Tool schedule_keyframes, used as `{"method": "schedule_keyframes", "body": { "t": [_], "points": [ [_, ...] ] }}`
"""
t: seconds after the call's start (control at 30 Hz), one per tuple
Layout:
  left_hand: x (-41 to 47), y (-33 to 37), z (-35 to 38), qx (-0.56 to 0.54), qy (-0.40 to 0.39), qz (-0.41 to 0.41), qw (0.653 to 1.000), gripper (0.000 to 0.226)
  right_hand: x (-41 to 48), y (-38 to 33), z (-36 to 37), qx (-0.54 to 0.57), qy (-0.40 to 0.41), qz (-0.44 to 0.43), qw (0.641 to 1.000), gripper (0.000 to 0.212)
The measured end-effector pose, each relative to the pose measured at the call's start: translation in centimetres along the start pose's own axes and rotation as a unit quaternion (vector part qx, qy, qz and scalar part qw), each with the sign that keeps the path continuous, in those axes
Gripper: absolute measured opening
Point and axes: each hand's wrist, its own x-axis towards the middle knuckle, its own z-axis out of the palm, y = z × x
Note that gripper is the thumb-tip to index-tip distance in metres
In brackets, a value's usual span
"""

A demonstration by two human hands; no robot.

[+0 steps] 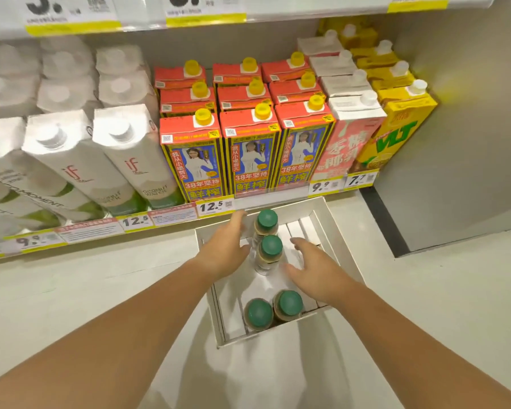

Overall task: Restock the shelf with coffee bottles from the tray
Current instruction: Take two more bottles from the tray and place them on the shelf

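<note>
A white tray [334, 228] sits on the floor below the shelf edge [171, 222]. Several green-capped coffee bottles stand in it: two in a line at the far middle [266, 221] [270, 249] and two side by side at the near edge [259, 314] [289, 304]. My left hand [226, 246] is over the tray just left of the two far bottles, fingers apart, holding nothing. My right hand [313, 267] hovers to their right, fingers spread, also empty. Whether either hand touches a bottle is unclear.
The shelf above holds white coconut-water cartons [130, 154] on the left, red-topped blue cartons [248, 149] in the middle, a pink carton [348, 140] and a yellow carton [398, 128] on the right. A grey wall panel [455, 143] stands at the right. Pale floor surrounds the tray.
</note>
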Motion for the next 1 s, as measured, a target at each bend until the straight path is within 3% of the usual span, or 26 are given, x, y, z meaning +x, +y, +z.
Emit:
{"method": "schedule_keyframes", "body": {
  "t": [0.1,0.2,0.33,0.5,0.77,1.0],
  "points": [
    [0.5,-0.8,2.0,-0.064,0.046,0.020,0.997,0.054,2.0,0.1,1.8,0.114,-0.021,-0.011,0.993,0.063],
    [1.0,-0.8,3.0,-0.105,0.067,0.021,0.992,0.042,3.2,0.3,3.0,0.168,0.009,-0.021,0.985,0.059],
    [1.8,-0.5,3.5,-0.115,0.084,0.012,0.990,0.046,3.7,1.1,2.8,0.174,0.046,-0.044,0.983,0.046],
    [1.5,-0.3,4.7,-0.098,0.087,-0.005,0.991,0.073,2.6,3.3,-0.1,0.167,0.099,0.000,0.981,0.025],
    [3.0,-0.2,7.0,-0.175,0.129,-0.073,0.973,0.049,1.9,2.3,-1.9,0.181,0.103,-0.038,0.977,0.029],
    [1.7,0.4,5.2,-0.101,0.112,-0.013,0.988,0.042,-0.2,1.5,-6.5,0.178,0.136,-0.058,0.973,0.028]
  ]
}}
